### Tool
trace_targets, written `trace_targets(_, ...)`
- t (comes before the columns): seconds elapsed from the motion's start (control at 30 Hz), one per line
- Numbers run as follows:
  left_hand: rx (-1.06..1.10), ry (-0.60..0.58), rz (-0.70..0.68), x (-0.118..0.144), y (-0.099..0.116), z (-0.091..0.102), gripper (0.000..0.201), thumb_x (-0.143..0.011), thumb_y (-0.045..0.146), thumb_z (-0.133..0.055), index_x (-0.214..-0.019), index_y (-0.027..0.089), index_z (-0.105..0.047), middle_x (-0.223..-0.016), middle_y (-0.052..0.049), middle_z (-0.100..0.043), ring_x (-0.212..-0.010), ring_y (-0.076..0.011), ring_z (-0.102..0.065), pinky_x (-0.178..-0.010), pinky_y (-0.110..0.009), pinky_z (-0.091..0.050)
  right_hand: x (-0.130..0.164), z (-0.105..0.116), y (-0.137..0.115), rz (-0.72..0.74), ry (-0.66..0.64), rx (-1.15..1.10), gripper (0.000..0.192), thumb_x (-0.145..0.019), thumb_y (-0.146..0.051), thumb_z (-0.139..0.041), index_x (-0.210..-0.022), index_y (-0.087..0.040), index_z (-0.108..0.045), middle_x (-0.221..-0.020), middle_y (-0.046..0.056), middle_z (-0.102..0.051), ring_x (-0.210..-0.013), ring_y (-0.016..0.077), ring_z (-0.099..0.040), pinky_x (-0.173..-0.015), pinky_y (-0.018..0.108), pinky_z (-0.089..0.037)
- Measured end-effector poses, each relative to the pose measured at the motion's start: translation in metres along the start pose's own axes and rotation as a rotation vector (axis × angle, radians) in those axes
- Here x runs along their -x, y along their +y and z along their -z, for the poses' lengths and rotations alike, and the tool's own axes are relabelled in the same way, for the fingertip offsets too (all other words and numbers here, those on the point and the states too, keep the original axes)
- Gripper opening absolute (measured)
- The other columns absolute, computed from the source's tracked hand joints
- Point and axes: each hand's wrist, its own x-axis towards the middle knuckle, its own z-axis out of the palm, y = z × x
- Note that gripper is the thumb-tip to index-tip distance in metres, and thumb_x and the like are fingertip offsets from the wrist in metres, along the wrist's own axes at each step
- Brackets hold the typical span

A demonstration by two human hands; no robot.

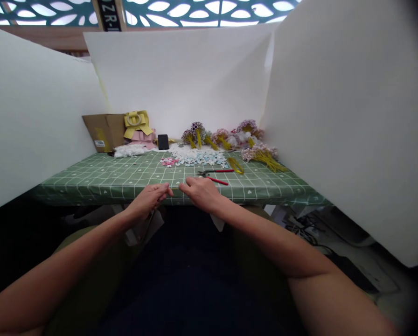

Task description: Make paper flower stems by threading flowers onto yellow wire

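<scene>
Just above the table's front edge, my left hand is closed in a pinch. My right hand is closed the same way a short distance to its right. A thin yellowish wire shows faintly in the gap, running from one set of fingertips to the other. Beyond my right hand lie cutting pliers with red handles, their jaws apart and pointing left. Past them rests a bent bundle of yellow wire. Small white and blue flower pieces are heaped farther back, with pink flower pieces at their left.
A green checked cloth covers the table. At the back left are a cardboard box, yellow and pink ribbon bows, and a dark phone. Bunches of beaded stems lie at the back right. White panels enclose three sides.
</scene>
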Motion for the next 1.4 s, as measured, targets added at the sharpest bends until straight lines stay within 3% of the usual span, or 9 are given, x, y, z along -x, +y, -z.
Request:
trace_targets(0.27, -0.749, 0.306, -0.84, 0.022, 0.025, 0.013, 0.03, -0.092, 0.031, -0.046, -0.072, 0.016, -0.062, -0.067, -0.001, -0.057, -0.059, -0.0102, -0.049, -0.058, -0.022, -0.035, -0.001, 0.025, 0.017, -0.059, -0.222, -1.124, 0.027, -0.092, -0.036, -0.043, -0.084, -0.015, -0.058, -0.05, -0.008, -0.031, -0.045, 0.0075, -0.027, -0.049, 0.021, -0.025)
trace_targets(0.37, -0.888, 0.383, -1.045, 0.027, 0.031, 0.016, 0.024, -0.089, 0.033, -0.052, -0.076, 0.017, -0.064, -0.068, -0.001, -0.058, -0.055, -0.0091, -0.046, -0.052, -0.022, -0.03, 0.0, 0.035, 0.019, -0.01, -0.335, -1.183, 0.031, -0.094, -0.04, -0.04, -0.089, -0.015, -0.059, -0.048, -0.009, -0.026, -0.043, 0.0078, -0.022, -0.047, 0.021, -0.024)
trace_targets(0.5, -0.688, 0.272, -0.604, 0.013, 0.02, 0.011, 0.038, -0.092, 0.038, -0.043, -0.065, 0.015, -0.057, -0.062, -0.001, -0.053, -0.057, -0.0103, -0.046, -0.055, -0.023, -0.033, -0.002, 0.019, 0.009, -0.125, -0.01, -0.497, 0.022, -0.092, -0.021, -0.043, -0.081, -0.013, -0.061, -0.065, 0.002, -0.052, -0.061, 0.0128, -0.044, -0.063, 0.027, -0.033)
trace_targets(0.6, -0.255, 0.092, -0.159, 0.002, 0.007, 0.003, 0.042, -0.091, 0.048, -0.038, -0.065, 0.017, -0.051, -0.051, 0.004, -0.035, -0.044, -0.0081, -0.03, -0.044, -0.022, -0.025, -0.002, 0.004, 0.001, 0.007, 0.072, -0.032, 0.024, -0.092, -0.014, -0.039, -0.095, -0.014, -0.063, -0.082, 0.009, -0.061, -0.078, 0.0185, -0.05, -0.075, 0.033, -0.034)
trace_targets(0.73, 0.013, -0.029, 0.016, -0.001, -0.001, -0.002, 0.041, -0.089, 0.055, -0.038, -0.077, 0.018, -0.052, -0.054, 0.007, -0.029, -0.041, -0.0068, -0.019, -0.04, -0.022, -0.016, 0.001, -0.005, -0.003, 0.047, 0.012, 0.048, 0.029, -0.094, -0.014, -0.036, -0.108, -0.016, -0.06, -0.09, 0.01, -0.062, -0.073, 0.0172, -0.05, -0.064, 0.029, -0.031)
trace_targets(0.93, -0.662, 0.168, -0.611, 0.008, 0.011, 0.01, 0.036, -0.093, 0.035, -0.041, -0.067, 0.016, -0.056, -0.064, -0.001, -0.054, -0.061, -0.0115, -0.049, -0.061, -0.024, -0.036, -0.001, 0.01, 0.011, -0.078, -0.119, -0.758, 0.018, -0.091, -0.023, -0.047, -0.085, -0.014, -0.061, -0.063, -0.002, -0.05, -0.056, 0.0087, -0.04, -0.055, 0.021, -0.028)
trace_targets(1.1, -0.996, 0.336, -1.075, 0.024, 0.029, 0.019, 0.023, -0.09, 0.032, -0.052, -0.075, 0.018, -0.063, -0.063, 0.0, -0.054, -0.051, -0.0098, -0.038, -0.05, -0.025, -0.025, -0.001, 0.039, 0.019, 0.012, -0.359, -1.218, 0.029, -0.094, -0.038, -0.043, -0.09, -0.014, -0.059, -0.051, -0.009, -0.032, -0.044, 0.0071, -0.027, -0.047, 0.02, -0.026)
trace_targets(1.27, -0.603, 0.183, -0.471, 0.011, 0.014, 0.007, 0.038, -0.092, 0.04, -0.04, -0.064, 0.016, -0.054, -0.058, 0.0, -0.048, -0.054, -0.0112, -0.043, -0.052, -0.023, -0.032, -0.003, 0.018, 0.007, -0.13, -0.013, -0.383, 0.019, -0.091, -0.021, -0.045, -0.086, -0.014, -0.061, -0.074, 0.003, -0.057, -0.064, 0.0115, -0.046, -0.059, 0.025, -0.028)
trace_targets(1.4, -0.124, -0.002, 0.0, 0.0, -0.002, 0.0, 0.042, -0.088, 0.054, -0.037, -0.074, 0.018, -0.053, -0.052, 0.006, -0.028, -0.042, -0.0085, -0.021, -0.041, -0.022, -0.019, -0.001, 0.001, 0.002, 0.049, -0.029, 0.065, 0.024, -0.091, -0.013, -0.041, -0.1, -0.017, -0.062, -0.089, 0.008, -0.061, -0.071, 0.0156, -0.051, -0.06, 0.028, -0.026)
